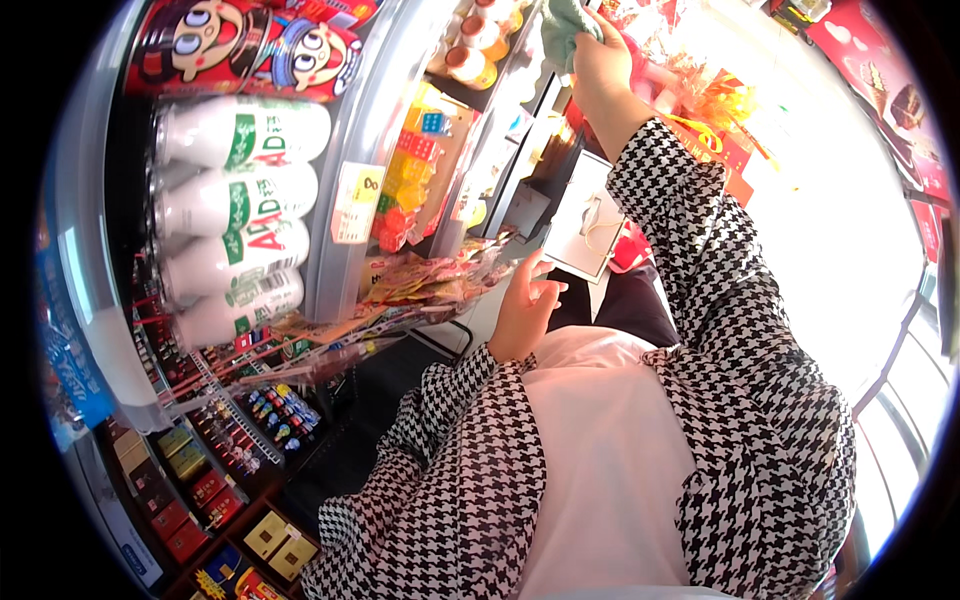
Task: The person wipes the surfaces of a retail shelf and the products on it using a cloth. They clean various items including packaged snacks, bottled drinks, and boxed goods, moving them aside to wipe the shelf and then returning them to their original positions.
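Raised at the top of the view, my right hand (604, 64) grips a bunched green cloth (562, 34) beside the upper shelves. My left hand (525, 304) is lower, near my waist, with its fingers apart and partly bent and nothing held in it. Just beyond its fingertips is a white paper bag (581, 225) with a cord handle; whether the fingers touch it is hard to tell. To the left, a shelf edge (337, 247) with a price tag runs in front of white plastic drink bottles (240, 202) in clear wrap.
Small orange-capped bottles (471, 66) and colourful candy containers (409, 172) fill farther shelves. Hanging snack packets (435, 285) jut out near my left hand. Red gift boxes (712, 150) with ribbons stand by my right forearm. Boxed goods (281, 544) lie on low shelves at the lower left.
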Motion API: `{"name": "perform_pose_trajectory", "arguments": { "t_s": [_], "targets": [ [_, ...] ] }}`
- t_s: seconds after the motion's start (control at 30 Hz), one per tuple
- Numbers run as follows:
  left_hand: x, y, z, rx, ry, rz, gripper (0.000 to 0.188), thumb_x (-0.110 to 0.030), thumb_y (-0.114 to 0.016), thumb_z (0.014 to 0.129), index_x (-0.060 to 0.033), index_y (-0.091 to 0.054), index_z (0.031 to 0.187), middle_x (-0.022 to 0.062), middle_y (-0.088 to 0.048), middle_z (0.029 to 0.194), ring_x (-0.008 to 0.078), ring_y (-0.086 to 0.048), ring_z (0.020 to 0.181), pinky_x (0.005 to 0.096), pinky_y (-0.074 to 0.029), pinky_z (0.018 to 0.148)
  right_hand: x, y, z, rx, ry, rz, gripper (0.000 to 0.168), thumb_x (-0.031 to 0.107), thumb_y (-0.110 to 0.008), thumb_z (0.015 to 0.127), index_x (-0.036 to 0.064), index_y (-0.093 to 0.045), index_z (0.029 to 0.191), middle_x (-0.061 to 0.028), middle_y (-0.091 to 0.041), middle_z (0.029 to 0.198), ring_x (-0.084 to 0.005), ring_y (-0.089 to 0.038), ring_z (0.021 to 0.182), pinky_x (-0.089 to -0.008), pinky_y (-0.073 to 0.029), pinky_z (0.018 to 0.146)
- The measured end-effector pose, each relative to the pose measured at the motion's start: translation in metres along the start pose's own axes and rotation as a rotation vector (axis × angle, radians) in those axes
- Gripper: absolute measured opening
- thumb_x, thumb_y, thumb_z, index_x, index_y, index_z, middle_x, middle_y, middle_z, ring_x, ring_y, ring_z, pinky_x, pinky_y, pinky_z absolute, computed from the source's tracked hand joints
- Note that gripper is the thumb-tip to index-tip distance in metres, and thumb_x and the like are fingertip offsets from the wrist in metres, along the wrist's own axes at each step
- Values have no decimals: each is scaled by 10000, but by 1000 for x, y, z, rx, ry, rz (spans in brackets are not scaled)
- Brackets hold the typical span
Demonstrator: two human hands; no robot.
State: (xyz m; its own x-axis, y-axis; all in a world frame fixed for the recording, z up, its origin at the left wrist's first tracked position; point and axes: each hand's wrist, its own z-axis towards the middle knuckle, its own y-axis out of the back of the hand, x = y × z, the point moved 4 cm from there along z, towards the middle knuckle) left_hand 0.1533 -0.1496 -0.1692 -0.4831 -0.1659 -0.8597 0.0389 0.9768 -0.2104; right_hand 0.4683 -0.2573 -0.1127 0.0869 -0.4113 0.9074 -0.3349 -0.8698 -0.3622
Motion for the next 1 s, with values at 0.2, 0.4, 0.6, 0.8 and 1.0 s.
{"name": "perform_pose_trajectory", "arguments": {
  "t_s": [0.2,0.4,0.6,0.8,1.0],
  "targets": [
    [-32,-12,35,-222,-276,240,609,-109,-549,964,-13,-257,1489,206,-347,1433,240,-508,1209,337,-523,894,-9,-21,76,301,193,272,455,-74,-438,943,18,-466,1388,-186,-594,1302,-238,-613,1154,-265,-505,913],
    [-117,-19,91,-512,-521,346,651,-103,-516,966,21,-175,1506,248,-178,1528,315,-289,1396,371,-466,1003,-32,-41,77,263,45,-24,400,-45,-505,881,100,-624,1235,-102,-634,1031,-178,-569,846,-291,-479,705],
    [-164,14,149,-664,-528,80,616,-184,-436,993,72,-187,1495,271,-107,1571,366,-191,1457,428,-246,1168,-42,-31,-35,560,181,-495,359,31,-545,858,138,-681,1173,-80,-686,986,-151,-642,815,-306,-519,699],
    [-181,41,191,-839,-630,376,628,-149,-520,931,102,-274,1452,321,-334,1469,423,-285,1405,459,-232,1168,-33,-21,-41,888,249,-670,363,107,-586,819,113,-675,1171,-150,-700,953,-262,-689,825,-377,-537,771],
    [-190,46,221,-892,-459,801,834,-224,-659,826,106,-236,1463,345,-247,1503,430,-185,1451,460,-183,1198,3,17,14,399,61,-484,370,35,-507,854,126,-681,1167,-55,-701,840,-121,-658,685,-270,-541,634]
  ]
}}
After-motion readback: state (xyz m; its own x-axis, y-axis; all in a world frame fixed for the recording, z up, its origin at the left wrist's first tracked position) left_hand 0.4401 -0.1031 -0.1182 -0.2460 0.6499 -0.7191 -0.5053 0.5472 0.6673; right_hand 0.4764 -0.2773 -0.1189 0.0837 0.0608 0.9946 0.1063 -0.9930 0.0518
